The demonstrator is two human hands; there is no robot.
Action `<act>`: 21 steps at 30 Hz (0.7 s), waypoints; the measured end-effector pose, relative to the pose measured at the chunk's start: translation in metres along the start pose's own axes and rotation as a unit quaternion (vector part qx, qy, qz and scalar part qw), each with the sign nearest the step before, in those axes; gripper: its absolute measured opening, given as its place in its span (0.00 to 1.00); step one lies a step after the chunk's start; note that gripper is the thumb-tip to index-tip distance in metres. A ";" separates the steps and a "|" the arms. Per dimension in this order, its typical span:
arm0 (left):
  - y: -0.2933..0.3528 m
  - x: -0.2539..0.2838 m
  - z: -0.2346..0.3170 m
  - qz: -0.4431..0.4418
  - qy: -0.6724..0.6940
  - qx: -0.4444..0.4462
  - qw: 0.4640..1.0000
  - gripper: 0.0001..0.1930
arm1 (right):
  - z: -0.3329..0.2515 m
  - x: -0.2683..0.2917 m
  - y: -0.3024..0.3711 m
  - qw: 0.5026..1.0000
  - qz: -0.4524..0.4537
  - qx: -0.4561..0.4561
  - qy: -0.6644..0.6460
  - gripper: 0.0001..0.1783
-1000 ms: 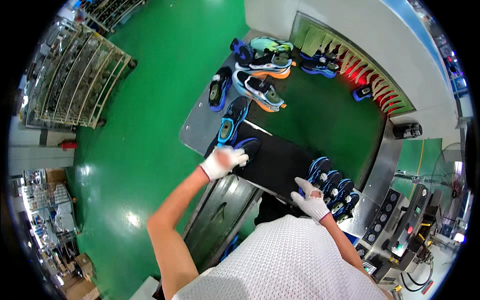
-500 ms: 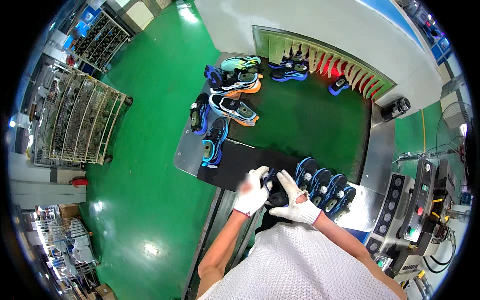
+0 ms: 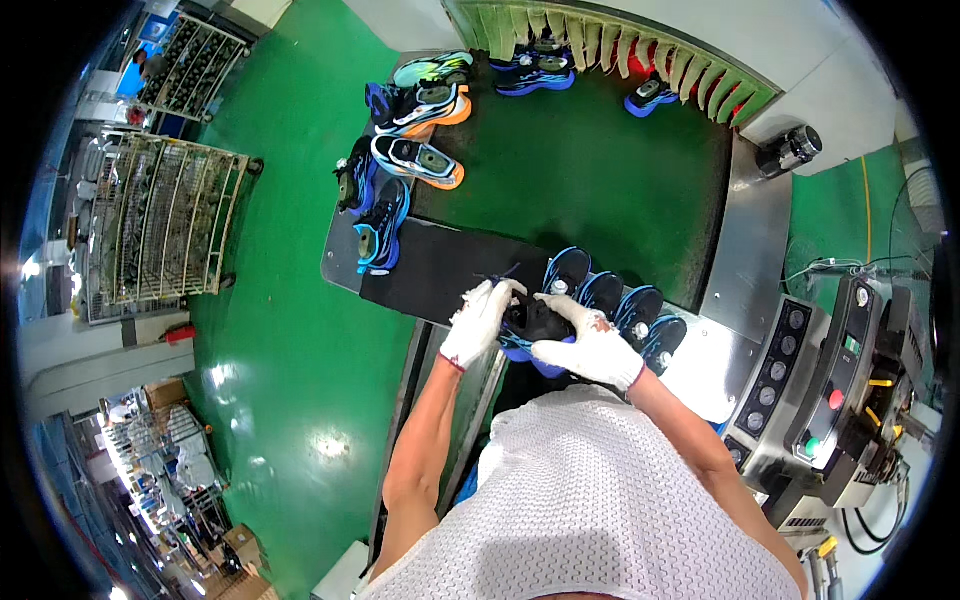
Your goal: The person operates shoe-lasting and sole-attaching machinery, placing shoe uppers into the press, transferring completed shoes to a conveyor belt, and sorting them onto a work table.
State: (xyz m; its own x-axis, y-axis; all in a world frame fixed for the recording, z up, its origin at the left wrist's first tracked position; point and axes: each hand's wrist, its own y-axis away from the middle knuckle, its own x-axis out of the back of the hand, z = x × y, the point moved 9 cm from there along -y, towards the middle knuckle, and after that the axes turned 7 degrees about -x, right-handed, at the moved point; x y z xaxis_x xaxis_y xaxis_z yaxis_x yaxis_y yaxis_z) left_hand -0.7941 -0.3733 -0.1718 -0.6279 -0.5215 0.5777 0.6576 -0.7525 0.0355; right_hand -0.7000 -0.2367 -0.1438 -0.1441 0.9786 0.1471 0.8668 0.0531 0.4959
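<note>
White knitted gloves cover both hands of a person in a pale, mesh-textured top [image 3: 610, 490], seen from above. Between the hands, at the near edge of a flat black rectangular mat [image 3: 450, 262], is a black sports shoe with a purple-blue sole [image 3: 540, 322], partly hidden by the gloves.

The left hand [image 3: 482, 322] has its fingers curled and appears to grasp the shoe's left side; a thin dark strand, perhaps a lace, sticks up just beyond its fingertips. The right hand [image 3: 597, 350] straddles the other side, thumb apart from the fingers; whether it squeezes or merely steadies cannot be told.

Just right of the hands, four black shoes with bright blue trim [image 3: 637, 312] stand in a slanting row. Past the mat lies a broad dark-green belt [image 3: 580, 190]; at the left, mixed shoes, some with orange soles [image 3: 418, 162], sit close together.

Judging by the hands, the step underway is working on the shoe's upper, around its opening or lacing. The next move seems to call for one hand keeping the shoe steady while the other's fingertips do the finer work.
</note>
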 end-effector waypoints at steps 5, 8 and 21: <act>-0.015 -0.008 -0.023 -0.004 0.137 0.138 0.981 0.23 | -0.009 0.021 -0.011 0.998 -0.016 -0.057 0.003 0.45; -0.031 -0.002 -0.031 -0.018 -0.005 -0.018 1.000 0.18 | -0.009 0.028 -0.030 0.996 -0.017 -0.088 0.001 0.45; -0.244 0.286 -0.245 0.354 -0.204 0.172 0.896 0.37 | 0.056 0.154 -0.111 0.927 0.364 -0.057 0.073 0.33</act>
State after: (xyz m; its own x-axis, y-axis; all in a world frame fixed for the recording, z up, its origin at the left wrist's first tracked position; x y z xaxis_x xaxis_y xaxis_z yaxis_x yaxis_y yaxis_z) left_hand -1.2360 -0.4372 -0.2154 0.1565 -0.5755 0.8027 0.9647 -0.0852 -0.2492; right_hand -0.7914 -0.0806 -0.2238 0.3889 0.7083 0.5891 0.7047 -0.6406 0.3050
